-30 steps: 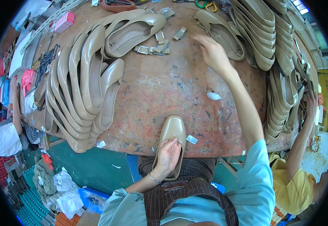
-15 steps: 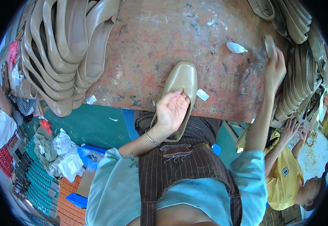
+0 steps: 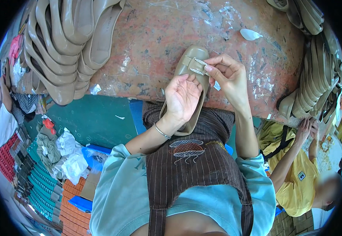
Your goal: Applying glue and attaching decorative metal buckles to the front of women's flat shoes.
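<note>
A beige square-toed shoe point(image 3: 195, 52) points away from me across the table's near edge, its heel end close to my apron. My left hand point(image 3: 182, 97) reaches palm up into the shoe's opening, fingers curled at the upper behind the toe, keeping hold of it. Across the toe lies a beige strap ornament point(image 3: 197, 66) with a rhinestone-studded buckle frame. My right hand point(image 3: 228, 76) pinches the ornament's right end between thumb and fingers, against the shoe. Partly behind the right hand, a small white tag point(image 3: 217, 85) rests on the table.
Nested beige shoes point(image 3: 63, 55) are piled at the left of the worn table point(image 3: 151, 43); more shoes point(image 3: 312, 78) line its right edge. A small white teardrop-shaped piece point(image 3: 250, 34) lies at the far right. A co-worker in yellow point(image 3: 294, 181) sits at right; a blue bin point(image 3: 92, 155) stands lower left.
My right hand has come from the table's right side to the shoe, bringing the ornament onto the toe. My left hand and the shoe have shifted slightly away from me.
</note>
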`<control>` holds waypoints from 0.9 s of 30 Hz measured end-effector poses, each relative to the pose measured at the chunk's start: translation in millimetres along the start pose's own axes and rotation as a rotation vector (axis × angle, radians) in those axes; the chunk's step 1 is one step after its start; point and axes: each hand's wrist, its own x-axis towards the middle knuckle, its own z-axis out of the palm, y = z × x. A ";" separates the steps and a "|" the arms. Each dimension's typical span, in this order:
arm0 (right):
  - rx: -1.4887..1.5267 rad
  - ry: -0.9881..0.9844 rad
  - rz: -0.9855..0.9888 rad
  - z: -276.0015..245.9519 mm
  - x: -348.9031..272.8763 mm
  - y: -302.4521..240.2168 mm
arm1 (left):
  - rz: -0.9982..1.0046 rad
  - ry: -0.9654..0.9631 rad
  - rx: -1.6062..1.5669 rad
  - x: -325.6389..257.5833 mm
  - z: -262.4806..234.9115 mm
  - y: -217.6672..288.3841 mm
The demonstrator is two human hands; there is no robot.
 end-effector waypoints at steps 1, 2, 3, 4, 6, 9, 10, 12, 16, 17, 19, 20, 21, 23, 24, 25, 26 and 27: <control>-0.023 0.016 -0.005 0.6 0.3 1.1 | -0.011 -0.063 -0.036 -0.5 -0.6 0.6; -0.025 0.011 -0.003 0.8 0.6 2.9 | -0.006 -0.061 -0.039 -1.0 0.0 -0.8; -0.057 0.021 -0.029 0.7 0.7 5.1 | 0.009 0.012 -0.011 -1.1 1.8 -3.4; -0.087 0.035 -0.057 1.3 1.9 6.1 | 0.020 0.082 0.020 -0.6 3.8 -3.3; -0.105 0.042 -0.056 1.3 4.1 6.1 | 0.016 0.086 0.015 -1.2 3.0 -2.4; -0.138 0.042 -0.056 1.3 6.6 6.4 | -0.004 0.029 -0.033 -1.5 -5.1 0.9; -0.148 0.035 -0.060 -0.1 6.9 6.2 | -0.018 -0.034 -0.073 -1.0 -5.4 0.8; -0.154 0.036 -0.041 -3.5 7.7 3.6 | -0.013 0.043 -0.042 0.2 -3.0 -1.9; -0.165 0.021 -0.046 -5.2 10.8 5.9 | 0.002 -0.013 -0.003 1.2 3.8 0.0; -0.164 0.018 -0.047 -4.1 11.1 5.1 | 0.004 -0.013 -0.001 2.1 10.9 -0.5; -0.282 0.028 -0.116 0.1 12.5 1.2 | 0.085 0.261 0.214 5.8 29.6 -4.4; -0.276 0.018 -0.130 2.6 11.1 0.1 | 0.101 0.255 0.220 6.3 30.3 -6.4; -0.356 0.072 -0.132 4.6 6.4 -0.9 | 0.083 0.306 0.299 6.1 29.3 -8.6; -0.408 0.114 -0.177 9.4 1.6 -6.2 | 0.074 0.344 0.377 6.8 24.6 -3.9; -0.328 0.126 -0.157 8.6 -4.1 -8.9 | 0.044 0.328 0.346 2.8 24.9 -0.8; -0.253 0.146 -0.134 6.2 -9.5 -12.3 | 0.002 0.306 0.317 -1.2 29.1 3.5; -0.104 0.175 -0.099 5.3 -17.0 -16.9 | -0.039 0.260 0.280 -9.9 37.0 10.1; 0.038 0.200 -0.058 1.2 -23.2 -21.2 | -0.019 0.272 0.308 -21.2 51.7 15.9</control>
